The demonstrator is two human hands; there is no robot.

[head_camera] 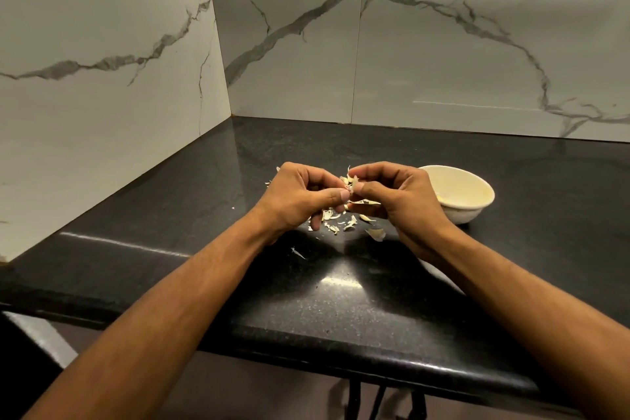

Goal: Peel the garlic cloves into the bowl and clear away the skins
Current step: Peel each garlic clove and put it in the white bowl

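Mid-frame on black counter [204, 198], our left hand [300, 196] and right hand [392, 194] pinch one clove [351, 181] (skins [337, 220] may scatter, missing bowl [477, 187]).

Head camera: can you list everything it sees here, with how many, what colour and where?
bowl: one, white, on the counter to the right of the hands; something pale yellow inside, too hidden to name.
skins: many scraps, off-white, scattered on the counter beneath and around the hands.
clove: one, pale, pinched between both hands above the skins, mostly hidden.
counter: one, black speckled stone, filling the lower half of the view.
walls: two, white marble with grey veins, meeting in a corner at back left.
left hand: one, fingers curled on the clove.
right hand: one, fingers curled on the clove, beside the bowl.
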